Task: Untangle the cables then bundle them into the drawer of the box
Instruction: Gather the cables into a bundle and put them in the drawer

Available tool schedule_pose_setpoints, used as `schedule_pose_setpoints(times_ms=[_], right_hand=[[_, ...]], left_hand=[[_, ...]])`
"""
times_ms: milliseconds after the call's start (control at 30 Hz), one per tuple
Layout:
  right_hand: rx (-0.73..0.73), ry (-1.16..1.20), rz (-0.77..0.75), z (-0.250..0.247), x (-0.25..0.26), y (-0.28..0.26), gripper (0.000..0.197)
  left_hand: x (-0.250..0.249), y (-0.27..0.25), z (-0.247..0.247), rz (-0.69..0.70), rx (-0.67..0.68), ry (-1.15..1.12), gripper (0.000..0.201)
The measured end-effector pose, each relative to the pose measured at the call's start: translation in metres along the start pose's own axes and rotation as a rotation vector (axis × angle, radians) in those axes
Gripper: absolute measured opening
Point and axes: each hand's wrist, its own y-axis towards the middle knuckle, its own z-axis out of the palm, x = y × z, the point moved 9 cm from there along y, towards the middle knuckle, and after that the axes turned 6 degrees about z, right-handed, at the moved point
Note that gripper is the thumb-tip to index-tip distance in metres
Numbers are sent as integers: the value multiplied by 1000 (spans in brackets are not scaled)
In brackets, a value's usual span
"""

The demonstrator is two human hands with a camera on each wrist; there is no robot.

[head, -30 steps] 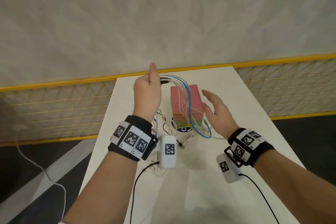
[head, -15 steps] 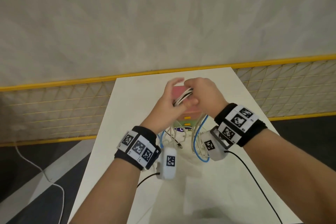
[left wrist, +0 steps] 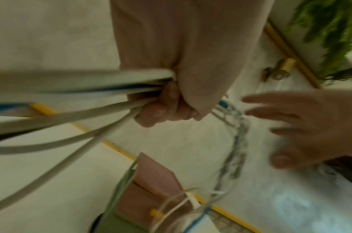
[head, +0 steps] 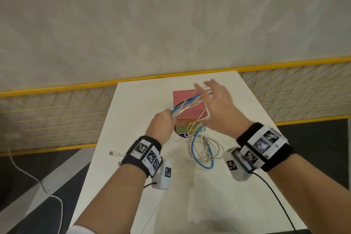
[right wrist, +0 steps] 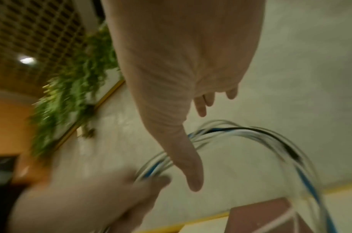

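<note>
White and blue cables point(head: 187, 105) clenched in left hand point(head: 161, 126) as anchor; right hand point(head: 218, 108) splayed (fingers straight) spreading loops to untangle.

right hand point(right wrist: 183, 66) outstretched over looping cables point(right wrist: 251, 134) (left hand point(right wrist: 91, 201) gripping them)

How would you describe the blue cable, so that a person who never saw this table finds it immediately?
On the white table, look in front of the pink-topped box. There the left hand grips a bunch of cables. The blue cable is the only coloured strand among pale ones.
</note>
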Motion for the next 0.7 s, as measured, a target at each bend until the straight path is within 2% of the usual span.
schedule_pose_setpoints(times_ms=[67, 100, 200, 267, 367, 433, 500, 600, 633, 700], right_hand=[[-50, -132, -168, 13, 35, -2, 86], [-56, -139, -179, 18, 42, -1, 72], [65, -14, -97, 18, 31, 9, 28], [76, 70, -14, 9, 13, 13, 14], [-107, 297, 118, -26, -24, 11, 16], [-160, 400, 179, -35, -48, 4, 19], [-67, 361, 222, -20, -62, -1, 23], [171, 220, 300, 21, -73, -11, 29], [230, 140, 303, 30, -72, -16, 46], [268, -46, 199, 40, -53, -20, 81]], left_hand=[[-33, 1, 1, 95, 13, 30, 20], [-47, 1, 1, 149, 18, 21, 21], [-64, -9, -2, 268, 14, -51, 20], [-51, -16, -2, 278, -4, -51, 25], [0, -23, 5, 141, -2, -16, 30], [27, -28, 11, 114, 27, 45, 25], [39, -31, 19, 80, 78, 134, 22], [38, -29, 22, 39, 104, 237, 24], [34, -28, 21, 31, 114, 272, 24], [22, -25, 23, 36, 160, 334, 24]])
